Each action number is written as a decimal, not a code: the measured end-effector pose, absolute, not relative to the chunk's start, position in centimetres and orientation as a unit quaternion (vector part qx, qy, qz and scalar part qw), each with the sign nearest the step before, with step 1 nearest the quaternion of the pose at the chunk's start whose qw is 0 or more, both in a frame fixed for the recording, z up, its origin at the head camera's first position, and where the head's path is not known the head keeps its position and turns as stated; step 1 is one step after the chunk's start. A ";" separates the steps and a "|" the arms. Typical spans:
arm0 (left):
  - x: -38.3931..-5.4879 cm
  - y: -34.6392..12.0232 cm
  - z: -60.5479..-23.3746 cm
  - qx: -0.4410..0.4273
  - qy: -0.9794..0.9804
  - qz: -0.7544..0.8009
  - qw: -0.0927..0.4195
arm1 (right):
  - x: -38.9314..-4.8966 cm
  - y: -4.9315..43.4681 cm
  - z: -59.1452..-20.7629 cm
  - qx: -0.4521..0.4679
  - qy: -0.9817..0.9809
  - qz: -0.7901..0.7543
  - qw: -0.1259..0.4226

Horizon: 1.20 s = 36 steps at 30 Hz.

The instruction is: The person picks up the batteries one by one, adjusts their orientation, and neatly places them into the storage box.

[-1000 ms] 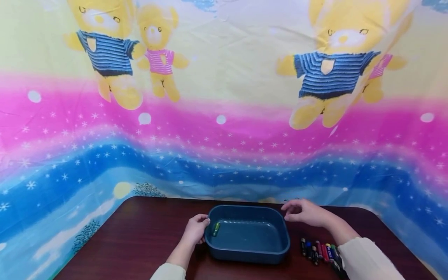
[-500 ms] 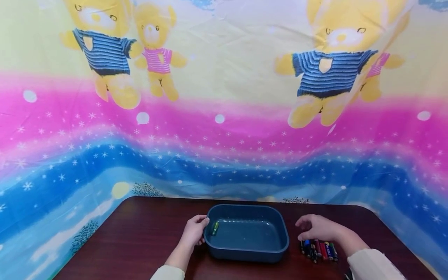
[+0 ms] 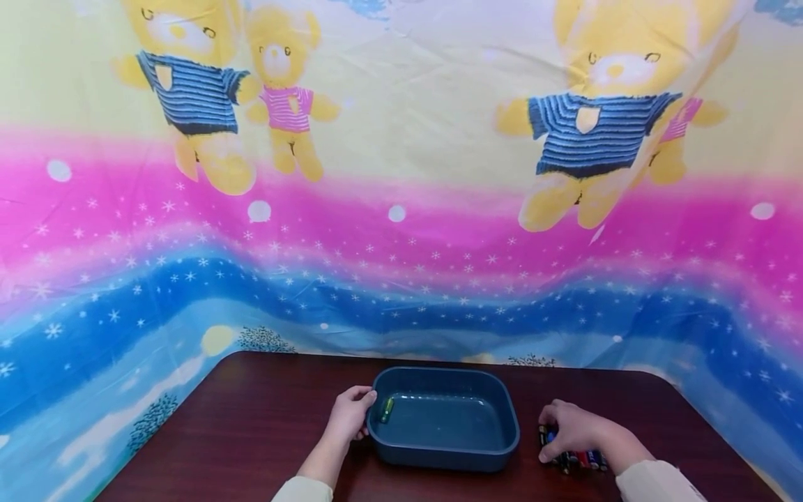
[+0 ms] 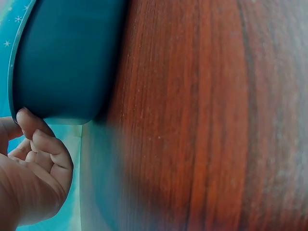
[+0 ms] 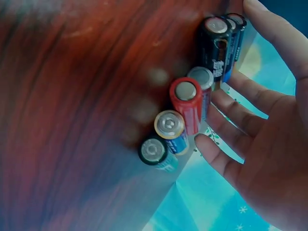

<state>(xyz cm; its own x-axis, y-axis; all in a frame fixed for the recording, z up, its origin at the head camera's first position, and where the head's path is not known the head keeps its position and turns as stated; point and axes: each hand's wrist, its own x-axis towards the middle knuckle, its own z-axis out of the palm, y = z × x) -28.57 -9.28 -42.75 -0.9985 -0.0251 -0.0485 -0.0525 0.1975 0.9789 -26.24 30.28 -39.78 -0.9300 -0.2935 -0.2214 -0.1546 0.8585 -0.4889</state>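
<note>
My left hand (image 3: 347,415) pinches the left rim of a dark blue rectangular plastic basin (image 3: 444,458), thumb on top and fingers curled beneath the rim. Inside the basin, by its left wall, lies one green battery (image 3: 387,410). To the right, my right hand (image 3: 582,429) is low over a row of batteries, thumb and fingers apart on either side of its left end. In the right wrist view, the fingers reach behind black batteries (image 5: 214,48), and the thumb stands near them. A red battery (image 5: 186,101), a blue one with a gold rim (image 5: 171,130) and a dark green one (image 5: 154,150) lie alongside.
Everything rests on a dark reddish-brown wooden table (image 3: 270,418) with rounded far corners. Behind it hangs a cloth backdrop (image 3: 401,209) printed with teddy bears and snowflakes, close to the table's far edge.
My right hand has moved from beside the basin's right rim, rightward and toward me, down over the left end of the battery row. My left hand and the basin have stayed put.
</note>
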 end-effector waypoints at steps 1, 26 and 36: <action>-28.6 -9.3 -42.8 -0.025 0.774 0.633 0.010 | -26.2 30.2 -39.9 -0.117 0.954 -0.236 0.144; -28.6 -9.3 -42.7 -0.026 0.776 0.630 0.005 | -26.5 29.3 -40.6 -0.094 0.972 -0.184 0.114; -28.5 -9.2 -42.7 -0.028 0.776 0.631 0.008 | -26.6 28.9 -40.1 -0.071 0.978 -0.156 0.116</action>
<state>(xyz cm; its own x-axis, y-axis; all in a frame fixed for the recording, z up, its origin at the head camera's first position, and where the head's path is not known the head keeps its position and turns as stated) -28.53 -9.23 -42.67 -0.9983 -0.0334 -0.0471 -0.0530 0.2034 0.9777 -26.55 28.87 -40.14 -0.9631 -0.1750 -0.2045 -0.1026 0.9411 -0.3222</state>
